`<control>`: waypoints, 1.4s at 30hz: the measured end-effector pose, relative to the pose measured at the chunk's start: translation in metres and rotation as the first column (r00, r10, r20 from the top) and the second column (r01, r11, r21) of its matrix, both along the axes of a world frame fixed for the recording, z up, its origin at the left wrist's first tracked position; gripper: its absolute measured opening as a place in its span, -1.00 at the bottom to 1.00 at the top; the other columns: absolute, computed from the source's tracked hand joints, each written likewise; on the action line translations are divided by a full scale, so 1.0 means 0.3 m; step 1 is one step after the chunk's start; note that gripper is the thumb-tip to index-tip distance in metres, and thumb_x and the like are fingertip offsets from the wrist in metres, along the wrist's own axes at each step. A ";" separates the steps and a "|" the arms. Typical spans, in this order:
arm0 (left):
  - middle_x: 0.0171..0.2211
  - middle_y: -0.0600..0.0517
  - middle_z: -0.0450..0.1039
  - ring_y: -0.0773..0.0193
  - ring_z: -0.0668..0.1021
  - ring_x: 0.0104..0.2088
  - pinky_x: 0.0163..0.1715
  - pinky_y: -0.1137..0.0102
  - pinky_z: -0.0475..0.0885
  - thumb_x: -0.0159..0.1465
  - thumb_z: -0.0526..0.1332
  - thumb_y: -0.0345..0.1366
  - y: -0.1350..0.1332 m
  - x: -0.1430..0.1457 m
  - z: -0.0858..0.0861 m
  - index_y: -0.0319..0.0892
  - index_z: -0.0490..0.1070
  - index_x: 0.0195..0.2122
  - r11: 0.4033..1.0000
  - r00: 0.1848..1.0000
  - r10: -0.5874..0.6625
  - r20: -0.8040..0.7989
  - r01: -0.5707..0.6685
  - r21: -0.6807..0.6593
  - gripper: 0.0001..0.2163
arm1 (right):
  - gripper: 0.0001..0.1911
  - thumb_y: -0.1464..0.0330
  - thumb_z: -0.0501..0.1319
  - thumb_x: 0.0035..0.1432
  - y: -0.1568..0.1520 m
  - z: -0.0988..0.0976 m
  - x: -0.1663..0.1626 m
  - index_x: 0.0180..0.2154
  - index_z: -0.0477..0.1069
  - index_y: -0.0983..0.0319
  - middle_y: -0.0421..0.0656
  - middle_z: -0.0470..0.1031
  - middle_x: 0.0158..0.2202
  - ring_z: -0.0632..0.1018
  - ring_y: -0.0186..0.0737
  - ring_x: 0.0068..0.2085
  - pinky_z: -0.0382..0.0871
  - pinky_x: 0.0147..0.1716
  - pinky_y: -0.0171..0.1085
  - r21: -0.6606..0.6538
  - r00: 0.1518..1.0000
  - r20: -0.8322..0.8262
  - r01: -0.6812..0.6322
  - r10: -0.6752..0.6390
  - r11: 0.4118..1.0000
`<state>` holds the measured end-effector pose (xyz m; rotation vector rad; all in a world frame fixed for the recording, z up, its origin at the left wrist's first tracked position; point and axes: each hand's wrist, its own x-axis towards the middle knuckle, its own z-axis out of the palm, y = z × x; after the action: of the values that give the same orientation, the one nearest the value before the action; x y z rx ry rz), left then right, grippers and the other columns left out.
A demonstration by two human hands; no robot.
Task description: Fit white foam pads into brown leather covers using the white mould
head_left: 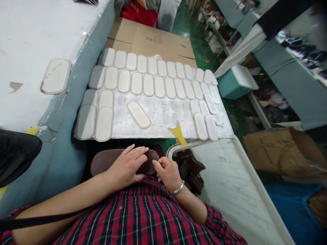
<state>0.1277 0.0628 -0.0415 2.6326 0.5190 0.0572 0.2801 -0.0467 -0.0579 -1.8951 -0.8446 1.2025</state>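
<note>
A long brown oval pad [104, 161] with rounded ends lies across my lap, close to my body. My left hand [130, 165] rests flat over its middle, fingers stretched out and slightly apart. A darker brown patch [149, 161] shows at the pad's right end, partly covered by my fingers; whether it is a separate piece I cannot tell. At that end my right hand [167, 172] is closed, thumb and fingers curled together at the edge. What those fingers grip is hidden. Dark brown folded pieces [191, 166] lie in a white tray just right of my right hand.
Rows of white oval pads [137, 83] cover much of the board [158, 115] ahead, with one loose pad [139, 114] mid-board. A yellow forked piece [178, 133] overhangs its front edge. The white tray [245, 183] stands right. Another pad [56, 76] lies on the left table.
</note>
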 end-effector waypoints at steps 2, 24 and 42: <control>0.11 -0.14 0.24 0.07 0.29 0.11 0.16 0.07 0.02 0.03 0.27 -0.24 0.006 0.001 0.000 -0.18 0.35 -0.20 1.000 1.000 -0.012 0.008 0.012 -0.012 -0.70 | -0.66 0.14 0.09 0.12 0.001 0.008 0.006 -0.57 0.20 0.21 -0.30 0.28 -0.73 0.30 -0.45 -0.73 0.12 -0.73 -0.45 0.043 0.993 0.090 -0.082 0.078 0.996; -0.15 -0.01 0.41 0.09 0.45 -0.13 -0.07 0.22 0.33 0.10 0.16 0.03 0.190 -0.255 0.040 -0.12 0.27 -0.11 0.815 0.818 0.571 -0.071 -0.575 -0.077 -0.58 | -0.60 0.10 0.12 0.09 0.035 0.018 0.087 -0.63 0.20 0.21 -0.28 0.26 -0.70 0.28 -0.40 -0.64 0.10 -0.61 -0.38 -0.164 0.853 0.417 -0.268 0.313 0.949; -0.66 0.17 0.26 0.42 0.34 -0.67 -0.69 0.53 0.25 0.06 0.22 -0.04 0.106 -0.445 -0.034 -0.19 0.26 -0.43 0.229 0.604 0.734 -0.310 -0.650 -0.725 -0.69 | -0.03 -0.13 0.14 -0.09 0.177 0.044 -0.090 0.18 0.02 0.38 0.08 0.13 0.17 0.14 0.03 0.18 -0.10 0.19 0.04 -0.073 0.336 0.767 -0.801 0.547 0.594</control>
<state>-0.0058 0.0945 -0.0516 1.3110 1.3198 0.1869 0.2531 0.0064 -0.0446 -1.7232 -2.3603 0.5497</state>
